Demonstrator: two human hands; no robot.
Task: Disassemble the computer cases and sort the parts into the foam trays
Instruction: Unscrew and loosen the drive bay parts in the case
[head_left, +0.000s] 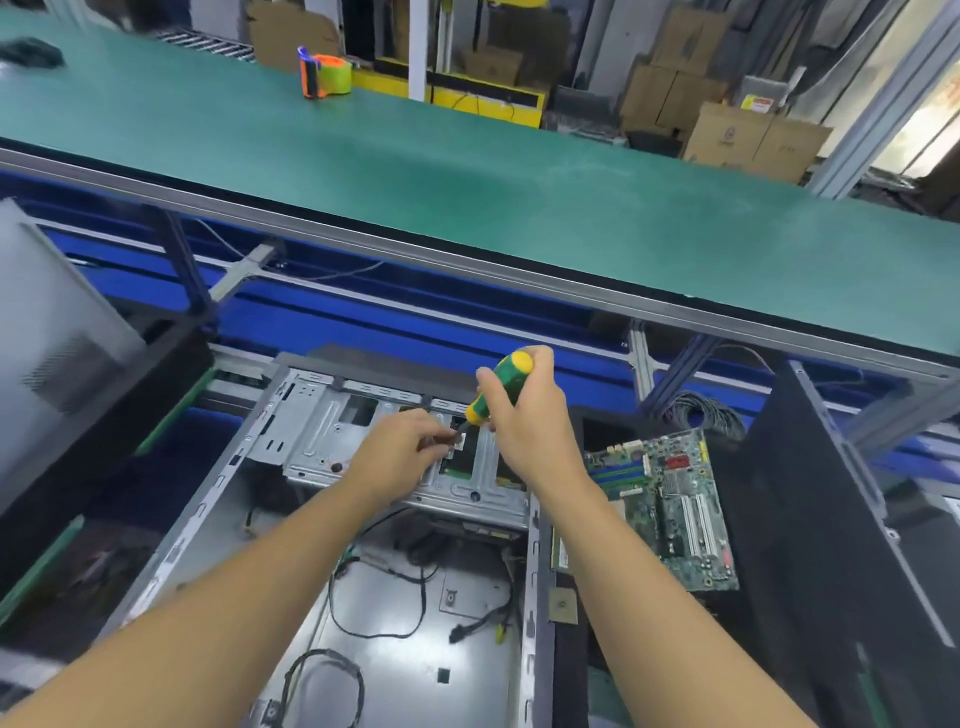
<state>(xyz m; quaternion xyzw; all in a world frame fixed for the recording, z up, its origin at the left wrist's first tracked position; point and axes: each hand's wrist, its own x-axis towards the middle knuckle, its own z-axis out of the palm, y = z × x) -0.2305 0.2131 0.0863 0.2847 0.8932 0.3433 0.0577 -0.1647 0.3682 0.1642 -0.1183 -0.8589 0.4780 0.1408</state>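
Observation:
An open grey computer case (218, 499) lies flat in front of me, with loose black cables (379, 597) on its floor. My right hand (530, 421) grips a green and yellow screwdriver (498, 387), its tip pointed down at the metal drive cage (322, 431) at the case's far end. My left hand (400, 447) reaches in beside the tip, and its fingertips pinch a small part at the cage. What that part is stays too small to tell.
A green motherboard (675, 499) lies to the right of the case. Dark case panels (810, 509) stand at the right and a grey case (47, 332) at the left. A green conveyor belt (467, 171) runs across behind, carrying an orange tape dispenser (324, 75).

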